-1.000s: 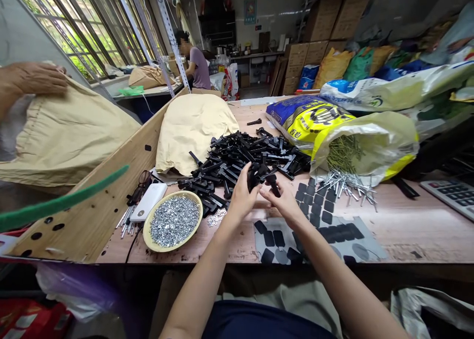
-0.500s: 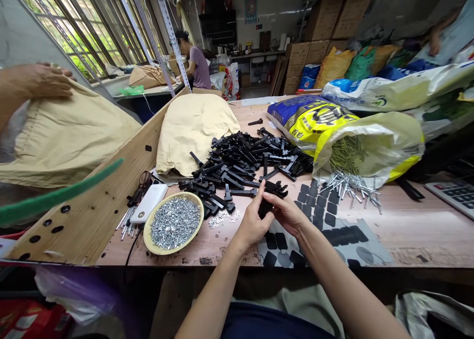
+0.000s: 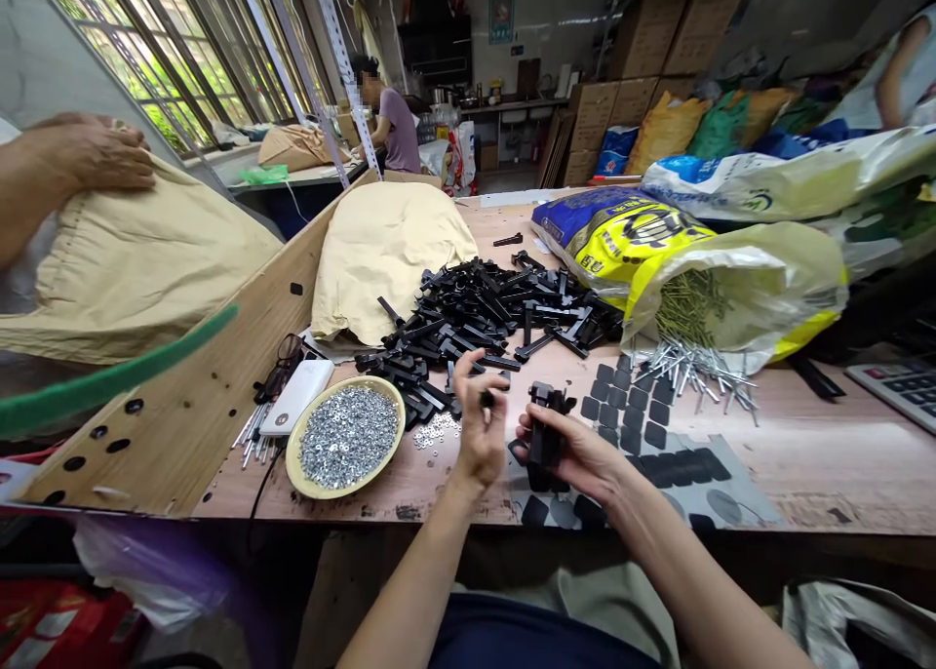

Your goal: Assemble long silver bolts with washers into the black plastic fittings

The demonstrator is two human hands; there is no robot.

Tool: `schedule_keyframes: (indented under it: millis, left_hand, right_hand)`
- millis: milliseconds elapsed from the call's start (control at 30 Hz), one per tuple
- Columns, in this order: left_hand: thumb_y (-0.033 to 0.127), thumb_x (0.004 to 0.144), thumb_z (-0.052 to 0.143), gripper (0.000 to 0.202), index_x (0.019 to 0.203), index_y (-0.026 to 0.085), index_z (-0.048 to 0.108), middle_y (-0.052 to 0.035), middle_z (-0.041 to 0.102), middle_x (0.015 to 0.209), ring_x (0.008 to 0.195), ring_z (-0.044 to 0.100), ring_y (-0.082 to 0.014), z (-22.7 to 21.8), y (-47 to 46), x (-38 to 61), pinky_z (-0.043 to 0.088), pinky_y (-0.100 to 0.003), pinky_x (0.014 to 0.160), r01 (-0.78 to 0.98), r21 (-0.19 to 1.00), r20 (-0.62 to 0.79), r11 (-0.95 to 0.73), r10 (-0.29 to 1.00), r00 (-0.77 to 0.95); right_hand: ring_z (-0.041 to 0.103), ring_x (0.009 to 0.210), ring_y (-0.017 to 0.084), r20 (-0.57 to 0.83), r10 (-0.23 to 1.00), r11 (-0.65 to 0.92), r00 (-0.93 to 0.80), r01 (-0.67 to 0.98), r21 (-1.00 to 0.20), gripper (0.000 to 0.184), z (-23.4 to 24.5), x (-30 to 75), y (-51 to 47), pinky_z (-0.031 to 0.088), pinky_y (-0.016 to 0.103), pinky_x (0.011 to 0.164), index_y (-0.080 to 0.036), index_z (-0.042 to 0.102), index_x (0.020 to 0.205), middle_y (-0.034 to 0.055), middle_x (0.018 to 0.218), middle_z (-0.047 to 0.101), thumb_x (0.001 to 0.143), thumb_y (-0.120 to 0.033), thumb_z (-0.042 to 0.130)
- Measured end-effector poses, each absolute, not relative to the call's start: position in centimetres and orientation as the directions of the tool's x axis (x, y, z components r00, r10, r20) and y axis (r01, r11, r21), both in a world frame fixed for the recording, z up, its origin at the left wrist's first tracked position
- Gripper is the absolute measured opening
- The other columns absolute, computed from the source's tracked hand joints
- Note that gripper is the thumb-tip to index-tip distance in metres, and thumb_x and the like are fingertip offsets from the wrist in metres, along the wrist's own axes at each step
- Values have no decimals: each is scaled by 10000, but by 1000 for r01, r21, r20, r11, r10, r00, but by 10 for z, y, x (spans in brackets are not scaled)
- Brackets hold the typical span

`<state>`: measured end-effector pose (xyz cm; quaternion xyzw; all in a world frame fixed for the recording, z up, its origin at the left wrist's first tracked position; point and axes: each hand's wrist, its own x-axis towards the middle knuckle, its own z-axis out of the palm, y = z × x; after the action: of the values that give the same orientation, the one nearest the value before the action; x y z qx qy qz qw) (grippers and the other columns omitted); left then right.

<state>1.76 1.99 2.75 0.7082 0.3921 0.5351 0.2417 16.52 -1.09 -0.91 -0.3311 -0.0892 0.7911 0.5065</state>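
Observation:
My right hand (image 3: 585, 445) is closed around a chunky black plastic part (image 3: 545, 440), held upright over the front of the table; whether it is one piece or several together I cannot tell. Left of it, apart from that part, my left hand (image 3: 479, 435) is raised with curled fingers. A small black piece (image 3: 487, 398) shows between its thumb and fingers, too small to name. Just beyond both hands lies a heap of black plastic parts (image 3: 475, 308). Small metal nuts or washers (image 3: 437, 432) are scattered left of my left hand.
A yellow bowl (image 3: 292, 469) of small metal pieces stands left, beside a white power bank (image 3: 296, 396) and glasses (image 3: 289, 352). Black pads (image 3: 636, 411) lie right. An open sack (image 3: 797, 269) spills metal pins (image 3: 694, 372). Another person's hands (image 3: 95, 152) grip cloth beyond the wooden board (image 3: 182, 406).
My hands were together on the black part. Now my left hand has moved off to the left and up, while my right hand keeps the part.

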Motion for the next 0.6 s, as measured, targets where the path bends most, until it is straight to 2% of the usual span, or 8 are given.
schedule_keyframes:
  millis: [67,133,233,300,400,500,533,600]
  left_hand:
    - [364,977,495,210,1075,277,659,-42,231,1624,1528,101,-345,29,12,21,86,-638,1210,414,673,499,-613,790,357]
    - [298,953,540,284,1204,346,664,26,12,1684,1529,-111,-389,29,6,21,-63,-701,1172,515,598,335,-614,775,535]
    - [178,922,532,567,1421,445,493,49,-112,1680,1507,-192,-402,30,6,16,-24,-723,1162,569,541,119,-620,726,678]
    - [126,896,511,709,1503,456,351,29,-86,1684,1519,-158,-387,30,15,12,36,-709,1177,573,508,56,-643,688,724]
    - [100,857,519,785,1557,349,267,-78,90,1675,1543,-20,-357,24,39,10,41,-690,1194,694,358,127,-625,769,627]
    - [46,817,526,600,1397,199,511,-183,390,1522,1497,217,-348,11,66,11,63,-666,1210,867,153,241,-474,869,433]
    - [33,808,530,492,1277,171,593,-198,449,1464,1467,277,-352,8,73,11,82,-666,1208,892,100,250,-440,879,406]
    - [40,804,558,304,1072,154,646,-204,498,1408,1428,334,-359,5,82,13,109,-668,1202,897,44,248,-440,874,417]
  right_hand:
    - [692,783,167,-435,844,-485,-313,-793,-370,324,-17,163,-13,613,299,711,-195,693,912,20,867,729,683,-314,889]
    - [696,769,167,-424,858,-456,-291,-811,-367,312,-25,167,-10,608,283,688,-213,696,900,13,864,741,686,-340,884]
    - [708,806,205,-383,890,-421,-247,-766,-485,290,-35,178,-6,616,332,728,-202,708,878,44,887,752,713,-385,861]
    - [713,854,237,-373,907,-394,-198,-715,-578,317,-39,183,-6,616,374,770,-189,724,894,72,923,754,697,-389,870]
    - [707,952,267,-319,948,-247,14,-601,-760,440,-38,185,-11,595,415,874,-172,728,987,96,1008,749,633,-361,908]
    - [695,1026,268,-109,973,-21,205,-389,-921,571,-34,185,-16,550,436,965,-202,671,1134,78,1056,743,642,-380,899]
    - [694,1031,270,-51,973,27,225,-329,-944,575,-34,185,-17,542,442,975,-210,655,1151,75,1055,742,658,-396,886]
    - [695,1021,283,-1,969,63,246,-255,-965,536,-36,187,-18,540,449,967,-204,651,1117,87,1044,742,676,-419,868]
